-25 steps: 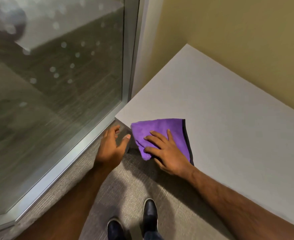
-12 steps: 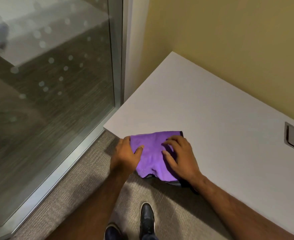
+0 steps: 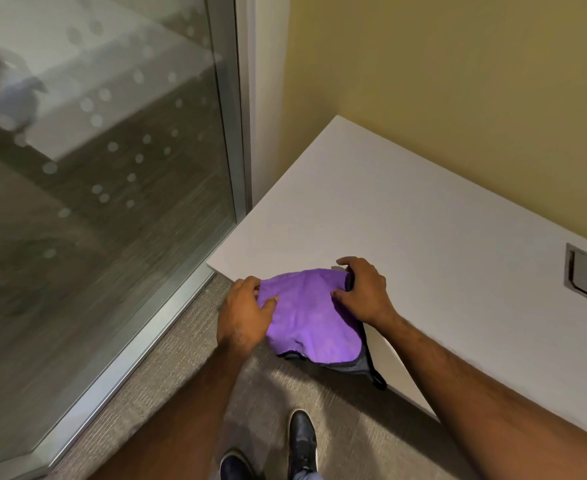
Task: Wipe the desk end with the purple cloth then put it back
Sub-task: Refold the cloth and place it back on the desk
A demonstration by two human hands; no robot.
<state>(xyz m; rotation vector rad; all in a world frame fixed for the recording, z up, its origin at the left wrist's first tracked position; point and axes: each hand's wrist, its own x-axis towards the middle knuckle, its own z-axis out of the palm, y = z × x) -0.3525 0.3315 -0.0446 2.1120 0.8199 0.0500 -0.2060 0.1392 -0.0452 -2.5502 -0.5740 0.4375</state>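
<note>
Both hands' grip (left hand (image 3: 243, 315), right hand (image 3: 366, 292)) pinches purple cloth (image 3: 311, 315) on desk (image 3: 423, 244).

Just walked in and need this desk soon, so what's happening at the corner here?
A person stands at the end of a white desk, beside a glass wall. Both hands grip a purple cloth at the desk's near corner: the left hand holds its left edge, the right hand its right edge. Part of the cloth hangs over the desk edge. It has not been put back.
</note>
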